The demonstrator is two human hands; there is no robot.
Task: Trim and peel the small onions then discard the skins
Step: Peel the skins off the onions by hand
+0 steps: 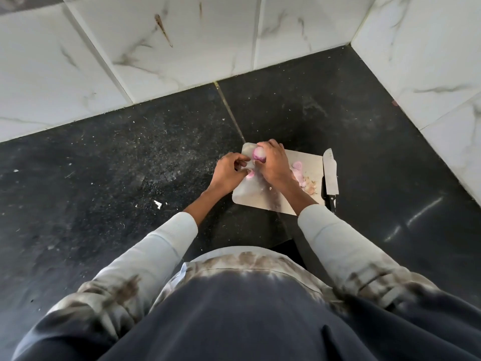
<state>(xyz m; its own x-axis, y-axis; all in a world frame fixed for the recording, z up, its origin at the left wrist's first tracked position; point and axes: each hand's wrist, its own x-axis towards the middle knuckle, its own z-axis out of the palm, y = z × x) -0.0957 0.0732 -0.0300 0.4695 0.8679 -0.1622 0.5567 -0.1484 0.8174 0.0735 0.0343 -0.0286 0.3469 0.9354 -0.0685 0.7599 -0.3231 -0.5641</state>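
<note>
Just right of the frame's centre, the right hand (273, 162) is gripping a small onion (259, 155) above the cutting board (257, 194), while the left hand (229, 169) is pinching a strip of skin (248, 165). The onion is probably light, firm and slippery once bared, so holding it round the middle and pulling the thin, tear-prone skin from a trimmed end seems best. A knife (330, 173) is lying on the table just right of the board.

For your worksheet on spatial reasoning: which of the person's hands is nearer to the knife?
Right. The right hand holds an onion over the board, a short way left of the knife; the left hand is farther left, beyond it.
</note>
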